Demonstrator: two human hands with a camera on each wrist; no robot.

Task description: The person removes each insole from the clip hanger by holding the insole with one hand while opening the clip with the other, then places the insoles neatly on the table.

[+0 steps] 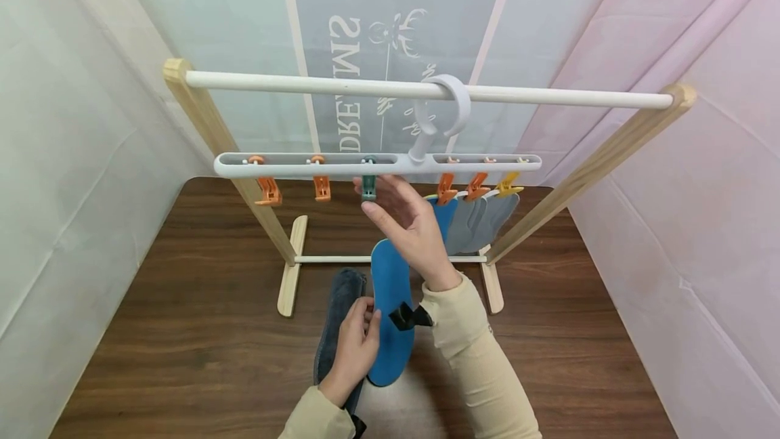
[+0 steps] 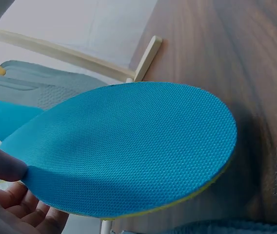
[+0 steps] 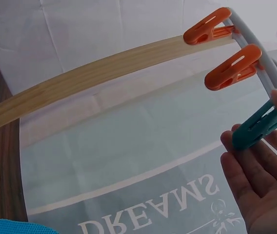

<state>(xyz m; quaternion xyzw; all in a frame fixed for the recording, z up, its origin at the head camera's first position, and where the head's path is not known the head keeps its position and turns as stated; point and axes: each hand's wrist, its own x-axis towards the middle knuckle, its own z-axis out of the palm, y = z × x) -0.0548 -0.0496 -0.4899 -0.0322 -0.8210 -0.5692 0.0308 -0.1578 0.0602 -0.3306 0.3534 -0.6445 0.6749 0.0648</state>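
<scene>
My left hand pinches the edge of a blue insole between thumb and fingers; its textured face and thin yellow rim show in the left wrist view. My right hand is raised to a green clip under the white hanger. Its fingers lie behind the clip, and the thumb is close by with no clear squeeze. To the right of that hand, another blue insole and grey insoles hang from orange and yellow clips.
A wooden rack with a white bar carries the hanger by its hook. Orange clips hang on the left half. A dark fuzzy long piece lies beside my left hand, on the brown wooden surface.
</scene>
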